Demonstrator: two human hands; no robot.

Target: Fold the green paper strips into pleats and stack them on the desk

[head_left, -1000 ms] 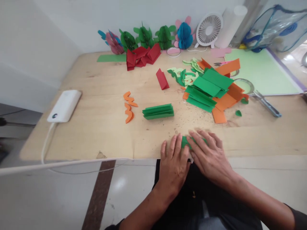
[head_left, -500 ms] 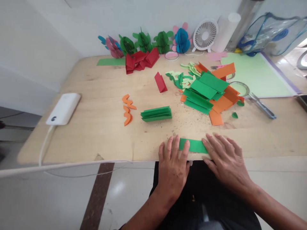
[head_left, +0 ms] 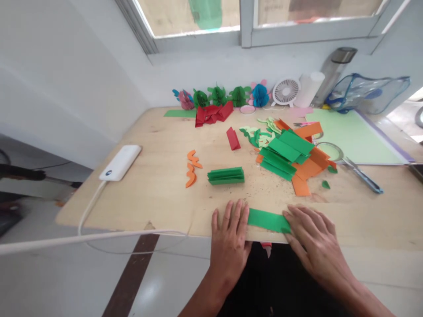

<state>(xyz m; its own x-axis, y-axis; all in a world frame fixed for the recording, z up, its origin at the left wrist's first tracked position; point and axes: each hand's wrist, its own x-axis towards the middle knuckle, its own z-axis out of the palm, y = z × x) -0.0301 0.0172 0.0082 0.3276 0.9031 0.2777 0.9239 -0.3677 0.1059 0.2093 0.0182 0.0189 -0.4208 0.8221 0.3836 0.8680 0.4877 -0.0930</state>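
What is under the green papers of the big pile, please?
Orange papers stick out from under the green papers. What lies beneath their middle is covered and cannot be seen.

2 hands (head_left: pixel 229 237) on green strip (head_left: pixel 268 220)

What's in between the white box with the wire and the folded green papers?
Curly orange paper cutouts lie between the white box and folded green papers, in the head view.

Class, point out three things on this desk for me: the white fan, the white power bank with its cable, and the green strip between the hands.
White fan (head_left: pixel 286 91): head view, on the front grille.
White power bank (head_left: pixel 120 163): head view, on its top face.
Green strip (head_left: pixel 267 220): head view, on its bare middle.
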